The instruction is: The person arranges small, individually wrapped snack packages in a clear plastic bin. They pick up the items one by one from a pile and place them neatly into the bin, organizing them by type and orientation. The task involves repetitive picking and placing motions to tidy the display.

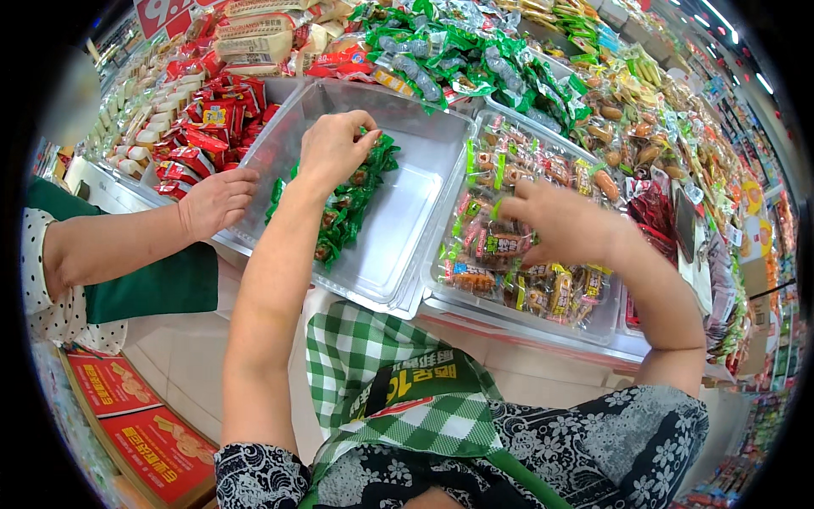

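Note:
My left hand (335, 151) is over a clear plastic bin (421, 212), its fingers pinched together on a green-wrapped snack packet (386, 154) at the end of a row. More small green packets (343, 212) lie along that row on the bin's left side. To the right, my right hand (564, 219) is spread over a second bin (598, 327) of small clear-wrapped snack packets (543, 293). Its fingers and thumb are apart, around a dark-labelled packet (500, 244), and I cannot tell whether they touch it.
A co-worker's hand (219, 204) rests at the left edge of the first bin. Red packets (225, 114) fill a bin beyond it. Green-bagged goods (458, 55) are heaped behind, with bagged snacks (627, 114) at right. Red printed boxes (144, 424) stand at lower left.

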The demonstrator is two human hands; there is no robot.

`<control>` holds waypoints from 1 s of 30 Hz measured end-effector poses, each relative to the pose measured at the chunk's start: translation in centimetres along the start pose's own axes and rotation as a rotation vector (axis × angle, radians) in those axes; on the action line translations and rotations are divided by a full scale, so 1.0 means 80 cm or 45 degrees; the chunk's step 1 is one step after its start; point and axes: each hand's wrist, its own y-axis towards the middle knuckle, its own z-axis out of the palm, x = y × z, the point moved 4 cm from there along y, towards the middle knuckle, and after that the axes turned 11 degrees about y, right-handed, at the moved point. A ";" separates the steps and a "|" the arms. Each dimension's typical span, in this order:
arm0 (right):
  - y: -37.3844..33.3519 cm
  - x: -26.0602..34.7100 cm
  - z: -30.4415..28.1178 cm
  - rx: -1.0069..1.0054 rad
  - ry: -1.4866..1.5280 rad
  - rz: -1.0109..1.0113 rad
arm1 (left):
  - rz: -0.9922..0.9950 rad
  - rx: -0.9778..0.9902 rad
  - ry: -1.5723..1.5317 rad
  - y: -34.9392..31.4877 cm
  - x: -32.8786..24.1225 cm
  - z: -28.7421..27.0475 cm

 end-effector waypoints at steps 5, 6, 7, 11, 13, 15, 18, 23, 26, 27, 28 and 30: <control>0.008 0.001 -0.009 -0.014 0.234 0.165 | -0.030 0.106 -0.016 -0.001 0.005 0.007; 0.008 -0.001 -0.013 -0.014 0.326 0.173 | -0.051 0.141 -0.030 -0.003 0.006 0.010; 0.009 -0.002 -0.016 -0.029 0.436 0.240 | -0.059 0.162 -0.031 -0.004 0.007 0.010; 0.013 -0.002 -0.011 -0.120 0.391 0.083 | -0.002 0.137 -0.028 -0.005 0.009 0.017; 0.016 0.003 -0.010 -0.126 0.310 0.059 | 0.052 0.070 0.003 -0.009 0.006 0.014; 0.029 0.001 -0.031 -0.152 0.304 0.063 | 0.023 0.131 0.000 -0.008 0.011 0.015; 0.069 -0.012 -0.064 -0.406 0.542 0.146 | -0.002 0.154 -0.039 -0.015 0.015 0.017; 0.162 -0.069 -0.116 -1.036 0.411 0.267 | -0.255 -0.404 -0.143 -0.010 0.024 -0.017; 0.214 -0.107 -0.108 -1.182 0.485 0.394 | -0.350 -0.658 -0.260 0.000 0.033 -0.034; 0.227 -0.110 -0.103 -1.183 0.427 0.470 | -0.282 -0.604 -0.229 -0.003 0.036 -0.026; 0.232 -0.097 -0.099 -1.222 0.416 0.498 | -0.215 -0.558 -0.190 -0.003 0.039 -0.023; 0.237 -0.095 -0.086 -1.308 0.326 0.538 | -0.169 -0.466 -0.201 0.001 0.033 -0.013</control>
